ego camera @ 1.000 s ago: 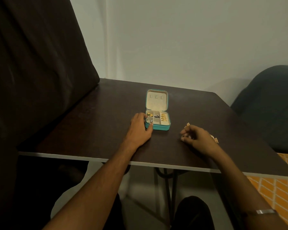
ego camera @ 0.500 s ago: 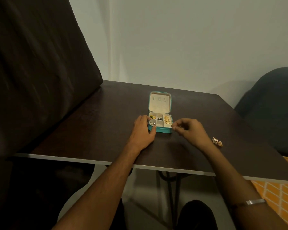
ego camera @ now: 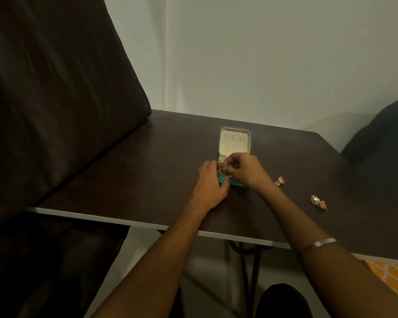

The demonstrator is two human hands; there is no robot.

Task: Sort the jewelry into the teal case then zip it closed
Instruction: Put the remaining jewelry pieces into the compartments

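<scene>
The teal jewelry case (ego camera: 234, 143) lies open on the dark brown table (ego camera: 147, 171), its lid folded back flat away from the person. The lid's lining is cream-coloured with three small tabs in a row near its far edge, and nothing hangs from them. The tray half, nearest the person, is mostly hidden beneath both hands; only a sliver of its left compartments shows, with a glint of gold-coloured jewelry inside. How the pieces are divided among the compartments cannot be told.

The left hand (ego camera: 210, 183) rests on the table against the case's left front corner, its fingers curled onto the rim and the thumb lying along the teal front wall. The right hand (ego camera: 245, 169) hovers over the tray with its fingertips drawn together in a pinch; a small bright speck shows at the tips, though what it is cannot be made out. A silver bangle (ego camera: 325, 242) circles the right forearm.

Two gold earrings remain outside the case, on the table to its right: one earring (ego camera: 279, 180) just beside the right wrist, and a larger dangling earring (ego camera: 318, 201) farther right and nearer the table's front edge.
</scene>
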